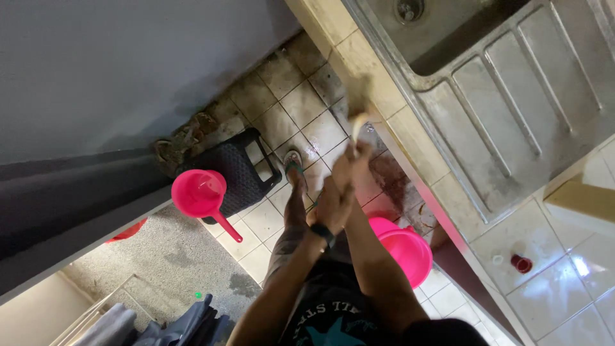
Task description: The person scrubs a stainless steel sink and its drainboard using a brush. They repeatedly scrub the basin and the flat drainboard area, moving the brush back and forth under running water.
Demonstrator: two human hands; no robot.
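My right hand (353, 161) reaches out over the floor and is closed on a pale, blurred object (359, 122), whose tip is at the front edge of the tiled counter (410, 138). Just behind it, my left hand (333, 204) is curled against my right wrist; I cannot tell whether it holds anything. A black watch (323, 233) is on my left wrist. Below my right forearm a pink basin (407, 251) sits on the floor. My foot in a sandal (295, 168) stands on the tiles ahead.
A steel sink (448, 38) with a ribbed drainboard (512, 109) fills the counter at top right. A small red cap (521, 263) lies on the white tiles. A pink scoop (199, 193) rests on a black stool (240, 168). Grey mat (173, 256) and clothes (186, 323) lie at lower left.
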